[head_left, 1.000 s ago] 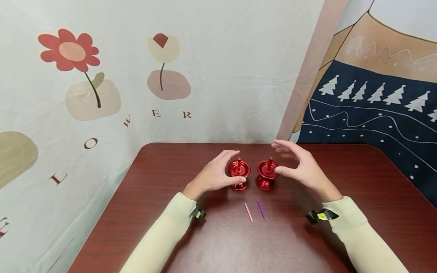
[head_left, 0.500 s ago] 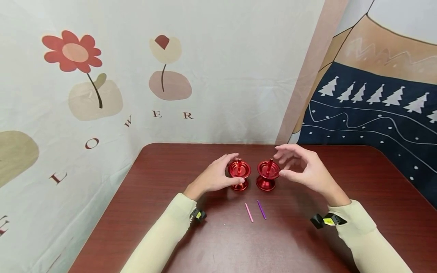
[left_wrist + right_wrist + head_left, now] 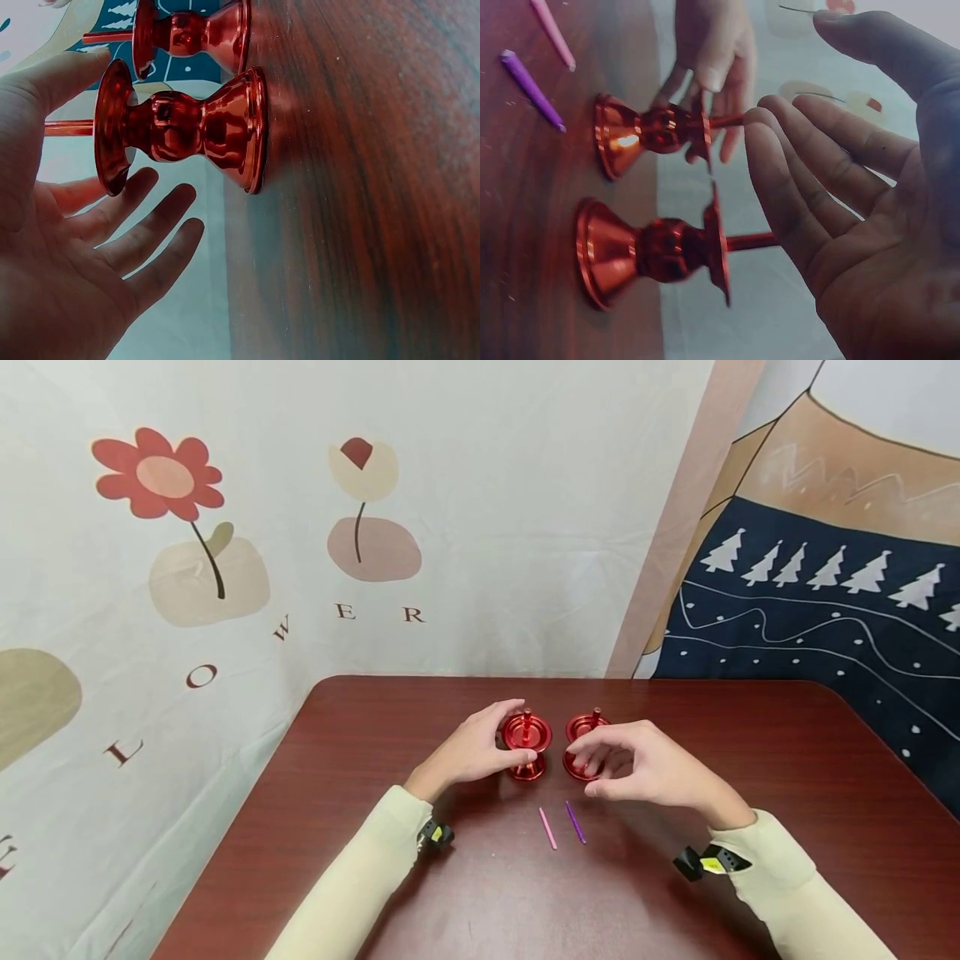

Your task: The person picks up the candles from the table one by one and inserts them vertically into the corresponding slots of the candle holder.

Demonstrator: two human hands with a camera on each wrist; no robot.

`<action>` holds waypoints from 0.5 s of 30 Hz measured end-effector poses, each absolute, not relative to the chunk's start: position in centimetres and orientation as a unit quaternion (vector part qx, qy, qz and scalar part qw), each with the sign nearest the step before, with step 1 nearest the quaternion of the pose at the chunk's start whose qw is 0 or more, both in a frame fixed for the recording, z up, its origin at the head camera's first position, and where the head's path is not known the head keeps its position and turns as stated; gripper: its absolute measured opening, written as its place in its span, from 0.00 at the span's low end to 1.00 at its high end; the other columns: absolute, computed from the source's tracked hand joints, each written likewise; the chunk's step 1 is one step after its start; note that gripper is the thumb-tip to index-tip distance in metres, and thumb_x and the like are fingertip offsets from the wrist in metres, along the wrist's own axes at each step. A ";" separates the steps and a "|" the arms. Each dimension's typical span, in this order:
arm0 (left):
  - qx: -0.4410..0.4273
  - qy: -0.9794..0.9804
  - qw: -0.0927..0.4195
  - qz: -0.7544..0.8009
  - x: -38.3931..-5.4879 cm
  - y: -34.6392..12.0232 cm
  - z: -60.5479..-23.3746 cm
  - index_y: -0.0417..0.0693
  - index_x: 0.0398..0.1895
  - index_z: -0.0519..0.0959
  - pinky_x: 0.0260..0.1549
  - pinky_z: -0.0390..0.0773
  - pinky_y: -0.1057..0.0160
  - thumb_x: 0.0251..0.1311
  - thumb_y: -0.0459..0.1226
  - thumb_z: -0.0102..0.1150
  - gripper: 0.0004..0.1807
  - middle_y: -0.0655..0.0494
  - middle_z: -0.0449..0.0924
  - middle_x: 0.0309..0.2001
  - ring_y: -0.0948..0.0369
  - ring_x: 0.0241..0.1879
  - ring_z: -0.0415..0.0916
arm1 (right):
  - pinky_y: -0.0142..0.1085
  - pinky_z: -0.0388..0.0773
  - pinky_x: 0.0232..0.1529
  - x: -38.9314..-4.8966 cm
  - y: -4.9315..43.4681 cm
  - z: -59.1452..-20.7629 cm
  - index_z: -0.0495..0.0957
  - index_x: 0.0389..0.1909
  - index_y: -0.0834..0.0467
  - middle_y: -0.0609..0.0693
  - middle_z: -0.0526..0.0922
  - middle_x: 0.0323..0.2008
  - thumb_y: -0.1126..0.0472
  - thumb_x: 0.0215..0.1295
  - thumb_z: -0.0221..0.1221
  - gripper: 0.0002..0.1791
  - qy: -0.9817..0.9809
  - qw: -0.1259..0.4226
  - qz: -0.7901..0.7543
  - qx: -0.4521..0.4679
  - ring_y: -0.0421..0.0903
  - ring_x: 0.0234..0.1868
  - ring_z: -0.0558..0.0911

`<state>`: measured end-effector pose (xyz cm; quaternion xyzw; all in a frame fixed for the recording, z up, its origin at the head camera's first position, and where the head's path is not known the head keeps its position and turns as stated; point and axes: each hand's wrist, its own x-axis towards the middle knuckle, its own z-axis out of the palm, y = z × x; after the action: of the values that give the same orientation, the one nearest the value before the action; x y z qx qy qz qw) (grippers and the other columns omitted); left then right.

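Two shiny red metal candle holders, each with a dish and an upright stem, stand side by side. My left hand (image 3: 472, 747) curves loosely about the left candle holder (image 3: 527, 737); in the left wrist view its fingers are spread behind that candle holder (image 3: 172, 127), with the thumb by the dish rim. My right hand (image 3: 645, 764) hovers in front of the right candle holder (image 3: 581, 727), partly hiding it, fingers relaxed and holding nothing. A thin pink candle (image 3: 547, 828) and a purple candle (image 3: 575, 822) lie on the table nearer the person.
The dark red-brown wooden table (image 3: 360, 727) ends at a back edge just behind the candle holders. A white cloth (image 3: 510, 527) with flowers and letters hangs behind it, and a navy cloth (image 3: 810, 610) with white trees hangs at the right.
My right hand has moved from beside the right candle holder to in front of it, lower and nearer the small candles. The left hand has hardly moved.
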<state>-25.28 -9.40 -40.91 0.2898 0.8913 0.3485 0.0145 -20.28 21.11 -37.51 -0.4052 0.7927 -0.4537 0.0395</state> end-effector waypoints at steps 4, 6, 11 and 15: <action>0.289 0.890 0.018 0.351 -25.3 -9.4 -40.9 0.41 0.82 0.68 0.74 0.72 0.46 0.67 0.52 0.73 0.46 0.46 0.73 0.77 0.49 0.75 0.72 | 0.41 0.91 0.41 -20.4 20.6 -38.3 0.88 0.56 0.59 0.51 0.91 0.44 0.65 0.65 0.78 0.19 0.788 0.066 -0.446 -0.419 0.52 0.40 0.91; 0.291 0.890 0.019 0.351 -25.3 -9.4 -41.0 0.41 0.82 0.68 0.74 0.72 0.47 0.67 0.52 0.73 0.45 0.46 0.73 0.77 0.50 0.75 0.72 | 0.41 0.91 0.41 -20.5 20.4 -38.6 0.88 0.56 0.58 0.52 0.91 0.44 0.64 0.65 0.78 0.19 0.790 0.084 -0.438 -0.422 0.49 0.40 0.91; 0.299 0.888 0.018 0.349 -25.4 -9.4 -41.0 0.39 0.82 0.68 0.75 0.71 0.47 0.68 0.50 0.73 0.45 0.46 0.73 0.77 0.49 0.76 0.71 | 0.40 0.91 0.42 -20.7 20.2 -39.2 0.87 0.55 0.63 0.56 0.91 0.44 0.64 0.64 0.77 0.20 0.797 0.145 -0.411 -0.419 0.44 0.39 0.91; 0.295 0.889 0.023 0.349 -25.4 -9.4 -41.0 0.40 0.82 0.68 0.74 0.72 0.47 0.68 0.49 0.73 0.45 0.46 0.73 0.77 0.50 0.75 0.71 | 0.38 0.90 0.41 -20.8 20.2 -39.6 0.87 0.52 0.65 0.50 0.91 0.40 0.62 0.64 0.77 0.19 0.804 0.182 -0.394 -0.406 0.41 0.38 0.89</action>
<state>-25.39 -9.42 -40.95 0.2952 0.8889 0.3495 0.0231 -20.76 20.24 -39.62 -0.4060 0.8042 -0.3941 0.1819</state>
